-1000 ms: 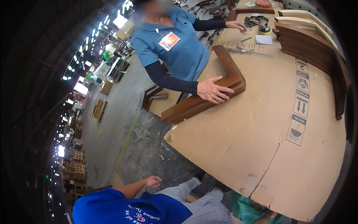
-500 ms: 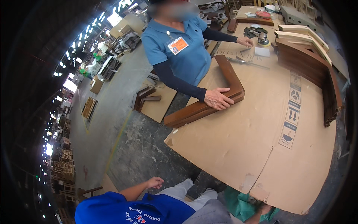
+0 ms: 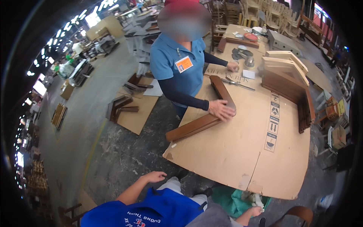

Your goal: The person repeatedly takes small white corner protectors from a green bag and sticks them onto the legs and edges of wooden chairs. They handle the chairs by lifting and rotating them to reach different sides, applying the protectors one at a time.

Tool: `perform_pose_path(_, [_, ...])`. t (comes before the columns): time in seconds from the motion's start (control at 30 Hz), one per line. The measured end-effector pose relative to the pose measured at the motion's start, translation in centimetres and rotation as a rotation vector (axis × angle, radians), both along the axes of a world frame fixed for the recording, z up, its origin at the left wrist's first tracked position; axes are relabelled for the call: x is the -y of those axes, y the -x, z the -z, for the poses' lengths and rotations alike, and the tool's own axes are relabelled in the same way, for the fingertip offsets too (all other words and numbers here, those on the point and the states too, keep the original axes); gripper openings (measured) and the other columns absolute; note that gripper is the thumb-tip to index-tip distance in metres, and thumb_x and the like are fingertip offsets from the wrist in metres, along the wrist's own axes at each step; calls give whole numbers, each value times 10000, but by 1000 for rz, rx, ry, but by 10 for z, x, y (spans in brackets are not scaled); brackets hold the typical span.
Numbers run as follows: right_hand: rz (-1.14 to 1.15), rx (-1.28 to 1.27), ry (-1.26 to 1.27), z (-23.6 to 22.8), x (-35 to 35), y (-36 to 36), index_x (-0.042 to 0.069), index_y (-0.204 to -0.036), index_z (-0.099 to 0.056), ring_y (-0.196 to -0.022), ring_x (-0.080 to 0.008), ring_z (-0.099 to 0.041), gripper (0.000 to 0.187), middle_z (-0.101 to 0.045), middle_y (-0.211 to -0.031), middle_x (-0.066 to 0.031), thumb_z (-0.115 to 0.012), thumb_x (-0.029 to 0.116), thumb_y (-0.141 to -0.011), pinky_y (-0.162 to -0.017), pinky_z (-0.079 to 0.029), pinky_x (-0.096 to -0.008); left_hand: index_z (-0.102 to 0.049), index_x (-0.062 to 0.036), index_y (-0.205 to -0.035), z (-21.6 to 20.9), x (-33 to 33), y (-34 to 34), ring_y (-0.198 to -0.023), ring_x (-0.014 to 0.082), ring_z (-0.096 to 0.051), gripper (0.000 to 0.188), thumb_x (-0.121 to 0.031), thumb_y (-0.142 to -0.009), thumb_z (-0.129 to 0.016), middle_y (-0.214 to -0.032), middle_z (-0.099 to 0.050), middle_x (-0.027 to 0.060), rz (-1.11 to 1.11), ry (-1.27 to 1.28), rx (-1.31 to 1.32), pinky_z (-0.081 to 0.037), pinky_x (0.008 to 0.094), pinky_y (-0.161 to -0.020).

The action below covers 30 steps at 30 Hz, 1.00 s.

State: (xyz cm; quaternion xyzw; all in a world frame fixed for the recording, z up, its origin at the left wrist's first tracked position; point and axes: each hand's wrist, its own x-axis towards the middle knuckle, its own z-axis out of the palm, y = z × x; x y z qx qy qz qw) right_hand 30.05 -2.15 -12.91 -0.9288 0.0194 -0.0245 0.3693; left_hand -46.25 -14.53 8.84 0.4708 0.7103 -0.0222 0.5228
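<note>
My left hand (image 3: 155,176) hangs over the floor at my left side, loosely open and holding nothing. Close to the table's near edge, my right hand (image 3: 256,211) grips a whitish rag (image 3: 258,199) beside a green cloth bag (image 3: 231,199). Across the table (image 3: 242,151) a co-worker in a blue polo shirt rests a hand (image 3: 222,109), blurred by motion, on a brown L-shaped wooden part (image 3: 194,126). One end of that part lies near the table's left edge. The co-worker's other hand (image 3: 232,67) is farther back, near a sander (image 3: 249,61).
Several brown angled wooden parts (image 3: 285,87) stand stacked at the right, with pale ones (image 3: 283,60) beside them. A metal tool with a long tip (image 3: 240,84) lies mid-table. More brown parts (image 3: 121,106) rest on cardboard left of the co-worker. A brown curved object (image 3: 298,215) is at lower right.
My view has swung to the right. My right hand, partly hidden under the table edge before, now shows with the whitish rag. The co-worker's near hand has shifted along the wooden part.
</note>
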Motion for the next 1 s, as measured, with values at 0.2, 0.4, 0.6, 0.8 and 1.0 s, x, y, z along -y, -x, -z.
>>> perform_pose_path(0.2, [132, 155, -317, -58, 63, 89, -42, -1068, -736, -864, -422, -734, 361, -755, -992, -271, -693, 261, -876, -730, -590, -516, -635, -131, -1408, -44, -108, 10, -1237, 298, -655, 511, -468, -1031, -565, -1328, -696, 156, 640, 50, 253, -511, 404, -1048])
perform_pose_path(0.4, [243, -119, -1150, -140, 133, 274, -8, -1156, -681, -952, -226, -686, 281, -720, -1080, -120, -621, 77, -895, -815, -561, -377, -594, -50, -1442, -77, -176, -51, -1187, 185, -642, 499, -382, -1070, -600, -1319, -677, 93, 656, 182, 925, -501, 343, -1040])
perform_pose_path(0.6, [-77, -468, -1060, -265, 152, 451, -20, -1127, -692, -940, -174, -688, 301, -724, -1054, -58, -633, -5, -832, -866, -555, -334, -157, -274, -1662, -95, -156, -139, -1401, 373, -498, 964, -527, -931, -733, -1609, -358, 149, 328, 443, 1120, -564, 646, -943])
perform_pose_path(0.8, [-314, -427, -1039, -314, 166, 500, -31, -1173, -741, -914, -137, -713, 337, -772, -1037, -61, -625, 71, -873, -836, -576, -314, -111, -250, -1644, -112, -110, -174, -1267, 432, -600, 981, -241, -927, -780, -1478, -468, 216, 349, 580, 1344, -626, 656, -866])
perform_pose_path(1.0, [-487, -183, -608, -335, 225, 501, -21, -1333, -636, -1016, -300, -753, 464, -722, -1215, -189, -605, 79, -881, -878, -592, -418, -378, -139, -1410, -120, -50, -190, -1137, 290, -664, 601, -57, -929, -730, -1314, -588, 139, 456, 488, 1173, -669, 479, -775])
